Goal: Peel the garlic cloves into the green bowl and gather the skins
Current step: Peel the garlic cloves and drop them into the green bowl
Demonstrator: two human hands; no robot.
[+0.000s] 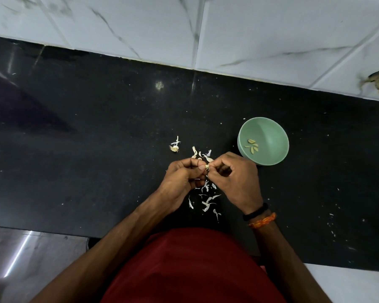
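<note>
Garlic clove [206, 167] pinched between left hand [182, 178] and right hand [234, 180] fingertips, bowl [269, 127] just beyond right hand. Risk: clove slips among skins [208, 202] beneath both hands.

A bowl [263, 141] (cloves [251, 145] inside) is set on the counter [96, 149], right of both hands; skins [206, 200] are scattered between and beneath them.
</note>
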